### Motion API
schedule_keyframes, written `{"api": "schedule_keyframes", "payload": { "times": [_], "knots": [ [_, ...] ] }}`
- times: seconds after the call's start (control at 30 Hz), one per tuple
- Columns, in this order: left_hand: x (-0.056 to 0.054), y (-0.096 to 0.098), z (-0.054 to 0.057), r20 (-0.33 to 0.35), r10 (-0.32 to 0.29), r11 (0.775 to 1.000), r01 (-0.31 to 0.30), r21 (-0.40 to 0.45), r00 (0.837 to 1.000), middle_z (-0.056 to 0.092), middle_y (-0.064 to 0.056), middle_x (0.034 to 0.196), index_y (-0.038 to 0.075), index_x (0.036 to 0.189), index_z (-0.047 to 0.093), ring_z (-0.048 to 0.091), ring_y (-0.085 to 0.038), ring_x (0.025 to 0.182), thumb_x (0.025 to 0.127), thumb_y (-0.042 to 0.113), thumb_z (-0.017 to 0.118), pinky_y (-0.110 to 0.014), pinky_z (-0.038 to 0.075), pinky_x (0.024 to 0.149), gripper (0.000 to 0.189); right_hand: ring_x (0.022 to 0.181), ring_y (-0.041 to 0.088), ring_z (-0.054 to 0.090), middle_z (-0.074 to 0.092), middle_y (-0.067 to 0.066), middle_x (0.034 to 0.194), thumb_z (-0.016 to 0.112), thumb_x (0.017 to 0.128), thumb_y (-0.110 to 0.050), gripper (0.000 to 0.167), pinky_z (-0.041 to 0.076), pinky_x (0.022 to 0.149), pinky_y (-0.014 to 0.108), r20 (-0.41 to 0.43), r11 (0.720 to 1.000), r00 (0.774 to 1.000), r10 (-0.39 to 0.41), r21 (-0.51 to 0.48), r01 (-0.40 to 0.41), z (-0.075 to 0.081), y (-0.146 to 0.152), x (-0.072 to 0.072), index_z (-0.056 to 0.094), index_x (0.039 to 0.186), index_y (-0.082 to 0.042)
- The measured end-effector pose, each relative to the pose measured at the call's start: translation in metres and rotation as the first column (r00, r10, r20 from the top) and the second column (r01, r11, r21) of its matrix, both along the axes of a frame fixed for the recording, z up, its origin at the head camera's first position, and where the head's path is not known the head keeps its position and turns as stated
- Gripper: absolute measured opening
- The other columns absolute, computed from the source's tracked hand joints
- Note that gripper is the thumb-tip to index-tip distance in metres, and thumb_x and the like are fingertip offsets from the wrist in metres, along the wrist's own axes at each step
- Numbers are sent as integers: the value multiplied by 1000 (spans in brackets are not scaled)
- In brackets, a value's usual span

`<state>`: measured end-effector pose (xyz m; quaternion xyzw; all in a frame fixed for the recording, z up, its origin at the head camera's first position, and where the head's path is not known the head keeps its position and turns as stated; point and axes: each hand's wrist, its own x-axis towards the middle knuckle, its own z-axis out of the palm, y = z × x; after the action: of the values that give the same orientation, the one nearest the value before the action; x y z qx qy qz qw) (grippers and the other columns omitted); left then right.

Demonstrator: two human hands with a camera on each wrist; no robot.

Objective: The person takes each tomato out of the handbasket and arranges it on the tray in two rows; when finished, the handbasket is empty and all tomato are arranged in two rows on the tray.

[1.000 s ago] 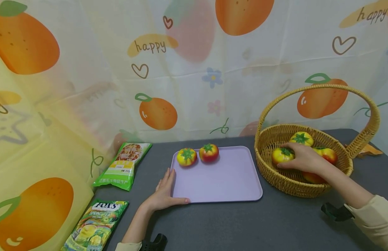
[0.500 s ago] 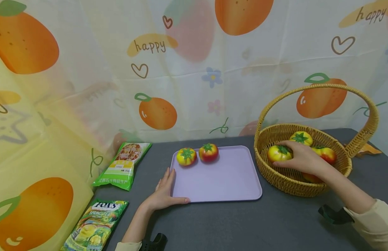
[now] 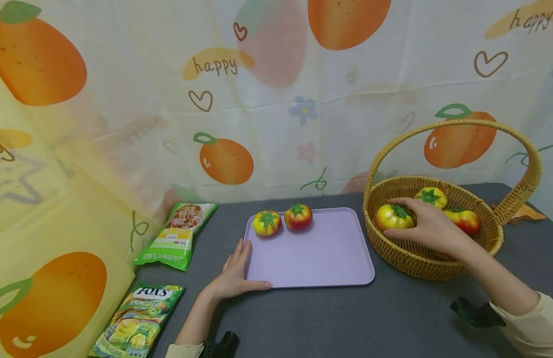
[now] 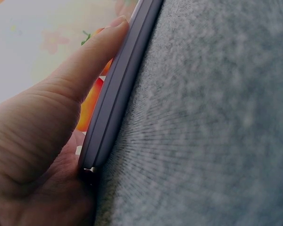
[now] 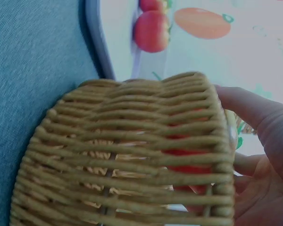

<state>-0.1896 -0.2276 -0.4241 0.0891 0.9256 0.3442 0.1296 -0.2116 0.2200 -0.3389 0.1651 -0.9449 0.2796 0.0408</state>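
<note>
A lilac tray [image 3: 310, 258] lies on the dark grey table, with two red-and-yellow tomatoes [image 3: 298, 218] side by side near its back left corner. The left hand [image 3: 231, 278] touches the tray's front left corner, fingers straight along the left side and thumb against the front edge; the left wrist view shows that thumb [image 4: 92, 56] on the rim. Inside the wicker basket [image 3: 406, 266], the right hand [image 3: 430, 223] grips a yellow tomato [image 3: 393, 218] between thumb and fingers. Behind it sit another yellow tomato [image 3: 431, 197] and a red-yellow one [image 3: 468, 222]. In the right wrist view the basket wall [image 5: 132, 160] hides most of the held tomato.
The basket's tall handle [image 3: 455, 122] arches over the right hand. Left of the tray lie a green snack bag [image 3: 175, 236] and a Fox's candy bag [image 3: 135, 323]. A printed cloth [image 3: 276, 124] hangs behind the table. A brown leaf-like piece [image 3: 524, 214] lies behind the basket.
My right hand has shifted a little to the left within the basket, carrying the yellow tomato towards the left wall. The left hand and the tray have stayed in place.
</note>
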Motion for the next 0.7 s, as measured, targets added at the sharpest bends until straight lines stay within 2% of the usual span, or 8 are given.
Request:
{"api": "schedule_keyframes", "payload": {
  "times": [0.3, 0.7],
  "knots": [
    [0, 0, 0, -7, 2, 1000, -2, 10, 1000, -11, -21, 161, 5, 157, 6, -5, -47, 144, 72, 54, 81, -64, -1, 111, 123, 110, 39, 52, 54, 24, 130, 76, 81, -49, 79, 45, 87, 58, -22, 999, 1000, 13, -51, -14, 10, -11, 8, 48, 138, -3],
    [0, 0, 0, 6, 13, 1000, -13, 13, 1000, -11, -20, 161, 7, 157, 5, -7, -46, 145, 72, 54, 81, -64, -1, 111, 123, 100, 32, 56, 58, 19, 123, 78, 80, -44, 75, 51, 79, 49, -62, 997, 997, 46, -62, -50, 17, -28, 12, 50, 137, -4]
  ]
}}
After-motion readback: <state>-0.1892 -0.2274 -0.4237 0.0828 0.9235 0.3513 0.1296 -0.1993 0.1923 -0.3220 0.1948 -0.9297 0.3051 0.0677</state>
